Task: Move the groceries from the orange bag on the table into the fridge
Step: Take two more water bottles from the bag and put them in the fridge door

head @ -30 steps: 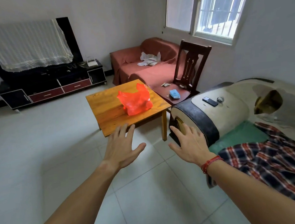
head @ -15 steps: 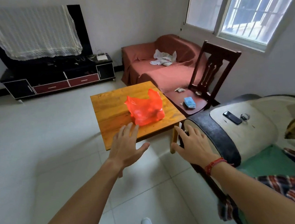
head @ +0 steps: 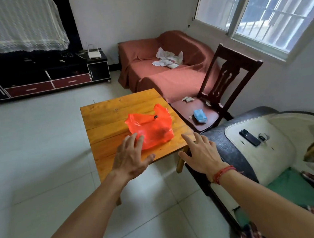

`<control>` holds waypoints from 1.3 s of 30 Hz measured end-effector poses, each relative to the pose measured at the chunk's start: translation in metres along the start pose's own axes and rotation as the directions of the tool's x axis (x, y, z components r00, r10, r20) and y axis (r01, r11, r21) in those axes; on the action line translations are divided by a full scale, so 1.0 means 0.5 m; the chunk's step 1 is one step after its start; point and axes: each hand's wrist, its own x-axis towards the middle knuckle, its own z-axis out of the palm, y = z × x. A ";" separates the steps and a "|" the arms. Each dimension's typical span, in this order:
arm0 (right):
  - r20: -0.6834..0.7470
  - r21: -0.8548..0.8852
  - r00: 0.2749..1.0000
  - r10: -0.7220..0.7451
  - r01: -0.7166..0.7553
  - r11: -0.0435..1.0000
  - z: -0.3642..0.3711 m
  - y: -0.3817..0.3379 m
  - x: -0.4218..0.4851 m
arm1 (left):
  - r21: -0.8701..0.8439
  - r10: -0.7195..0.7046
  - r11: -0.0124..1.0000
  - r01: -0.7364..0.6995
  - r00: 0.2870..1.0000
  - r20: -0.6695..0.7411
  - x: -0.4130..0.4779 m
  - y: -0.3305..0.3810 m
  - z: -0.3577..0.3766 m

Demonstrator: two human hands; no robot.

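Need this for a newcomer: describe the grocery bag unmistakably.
Find the square wooden table before the red-covered sofa. On its near right part sits a crumpled translucent orange plastic bag. Only it is glossy orange; the neighbouring dark chair holds a pale blue packet.

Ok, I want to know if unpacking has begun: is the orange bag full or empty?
Not empty: the orange bag bulges on the table, with dark shapes showing through the plastic. How full, cannot tell.
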 end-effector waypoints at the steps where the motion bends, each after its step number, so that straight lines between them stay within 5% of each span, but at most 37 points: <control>1: 0.007 0.003 1.000 -0.003 0.003 1.000 0.001 0.000 0.020 | -0.009 -0.001 1.000 0.001 1.000 -0.003 0.017 -0.006 0.001; 23: 0.147 0.104 0.973 -0.177 0.163 0.981 0.040 0.084 0.574 | 0.009 -0.205 0.979 0.205 0.976 0.071 0.483 -0.060 0.066; 39: 0.251 0.141 0.947 -0.199 0.168 0.976 0.098 0.064 0.724 | -0.036 -0.229 0.970 0.240 0.955 0.186 0.620 -0.110 0.122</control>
